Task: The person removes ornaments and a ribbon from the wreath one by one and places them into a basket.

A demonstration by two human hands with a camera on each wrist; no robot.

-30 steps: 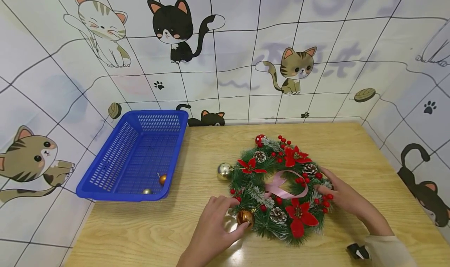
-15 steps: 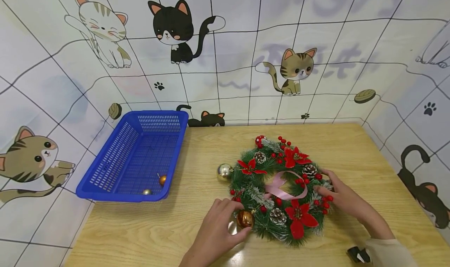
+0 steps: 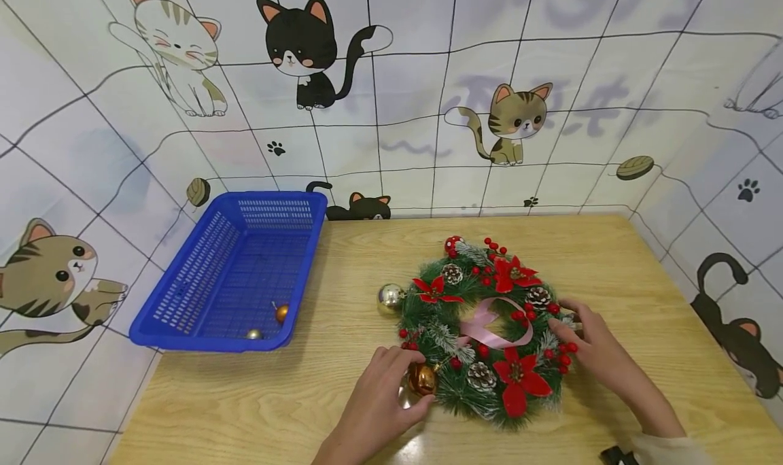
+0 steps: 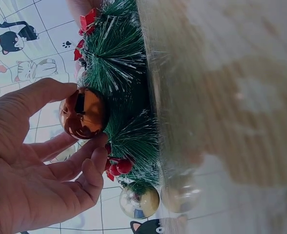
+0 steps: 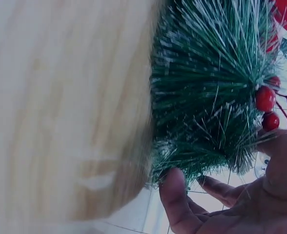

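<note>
A green wreath point(image 3: 449, 382) lies on the wooden table, dressed with red poinsettias, pinecones, berries and a pink ribbon point(image 3: 483, 328). At its near left edge sits a shiny copper bauble point(image 3: 423, 379). My left hand point(image 3: 380, 404) holds that bauble between thumb and fingers; in the left wrist view the thumb touches one side of the bauble point(image 4: 85, 114) and fingertips the other. My right hand point(image 3: 602, 349) grips the wreath's right edge, thumb on top; in the right wrist view its fingers point(image 5: 175, 195) curl at the green needles point(image 5: 207, 87). A gold bauble point(image 3: 390, 297) is at the wreath's left.
A blue plastic basket point(image 3: 147, 332) stands at the left, with a small orange bauble point(image 3: 282, 313) and a small gold bauble point(image 3: 253, 334) inside. A black object point(image 3: 618, 456) lies by the right sleeve. Cat-patterned walls border the table at the back and sides.
My left hand has shifted slightly right and closer around the copper bauble, which has turned and moved a little left. The right hand stays at the wreath's right edge.
</note>
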